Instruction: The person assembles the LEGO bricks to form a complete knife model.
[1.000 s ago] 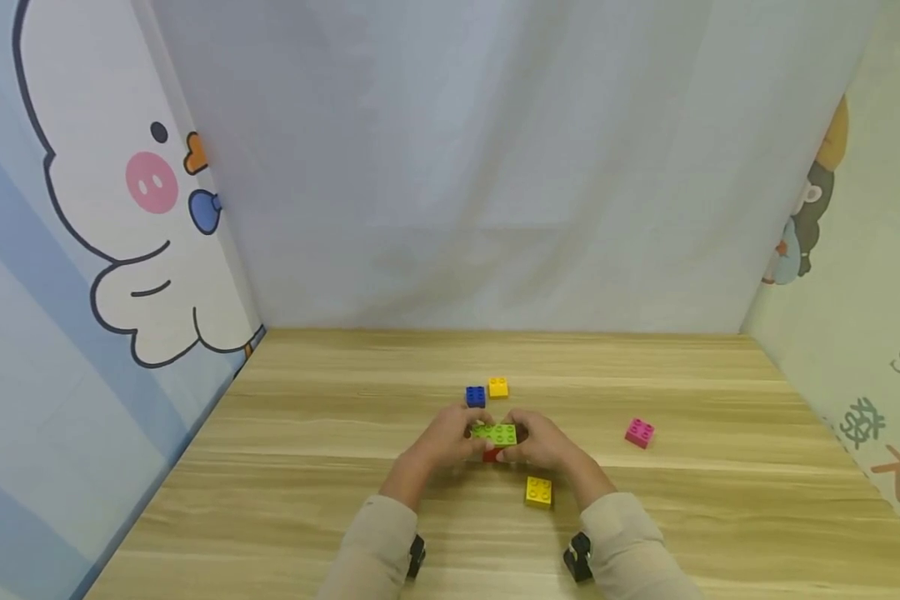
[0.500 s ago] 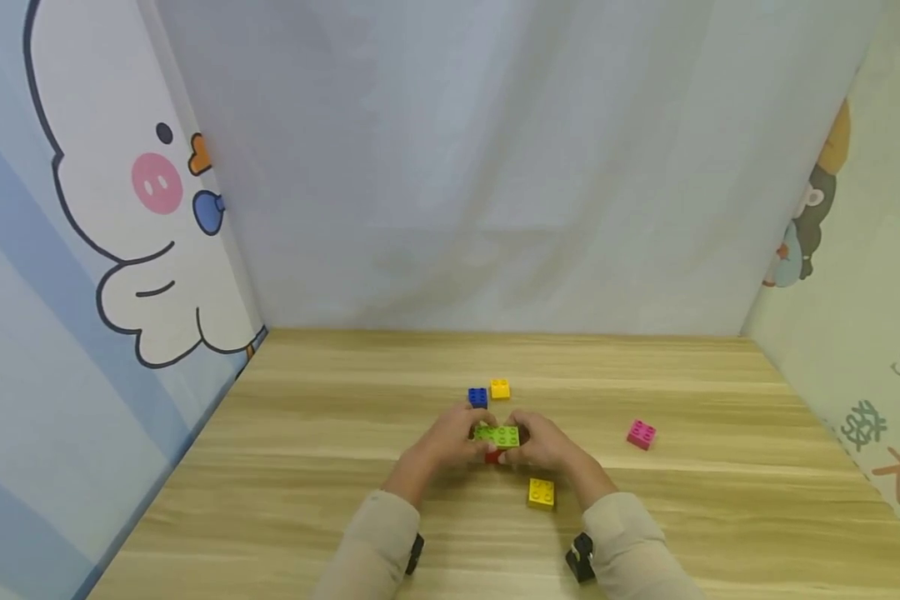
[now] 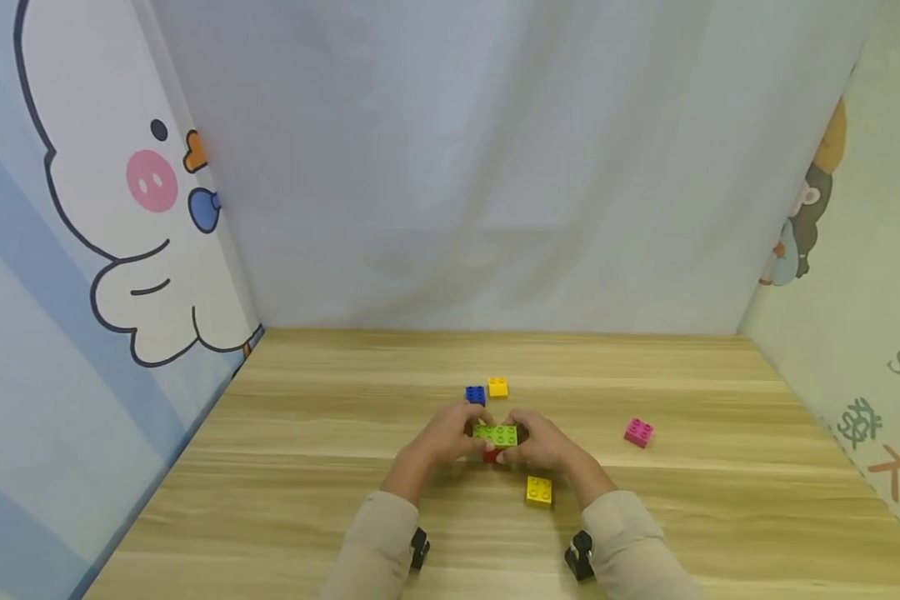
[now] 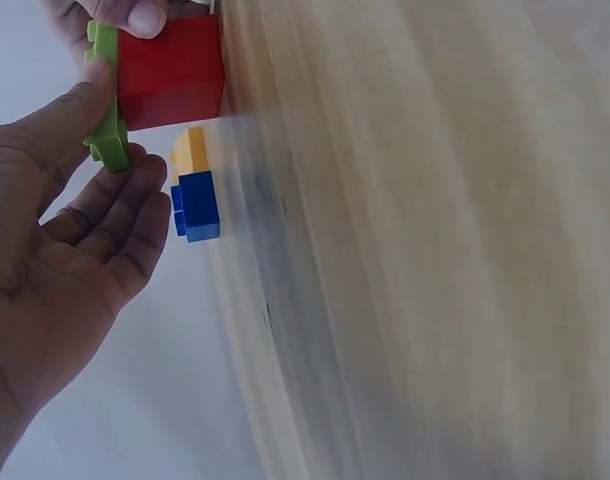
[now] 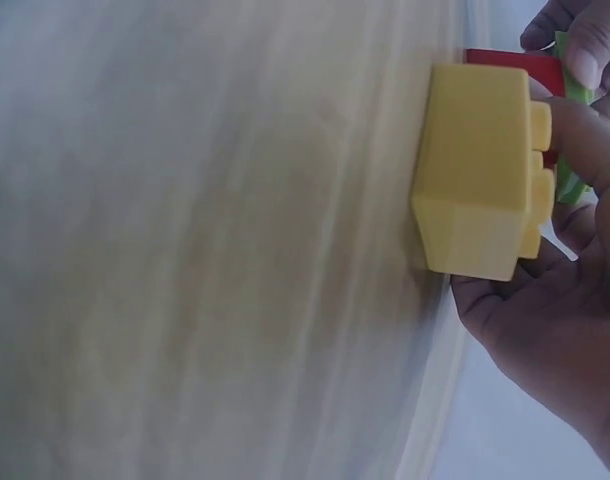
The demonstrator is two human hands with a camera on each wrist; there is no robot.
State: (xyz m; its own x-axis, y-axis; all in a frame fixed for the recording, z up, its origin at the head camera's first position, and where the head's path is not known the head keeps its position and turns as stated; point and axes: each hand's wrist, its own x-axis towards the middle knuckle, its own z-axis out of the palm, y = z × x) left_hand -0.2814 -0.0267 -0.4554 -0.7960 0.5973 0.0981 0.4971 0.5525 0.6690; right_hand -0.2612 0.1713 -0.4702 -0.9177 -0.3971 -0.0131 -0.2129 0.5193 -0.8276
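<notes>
A flat lime-green building brick lies on top of a red brick, which stands on the table. My left hand pinches the green brick between thumb and fingers, the thumb showing on its near edge in the left wrist view. From the other side my right hand grips the red brick, its thumb against the near face. Whether the two bricks are pressed fully together I cannot tell. Just in front of the right hand sits a yellow brick, large in the right wrist view and untouched.
Behind the hands a blue brick and a second yellow brick stand close together. A pink brick lies off to the right. The wooden table meets a pale curtain at the back and printed panels at both sides.
The left fingers cover a little less of the green brick's top, and more of its studs show. Both hands stay in nearly the same place; the loose bricks have not moved.
</notes>
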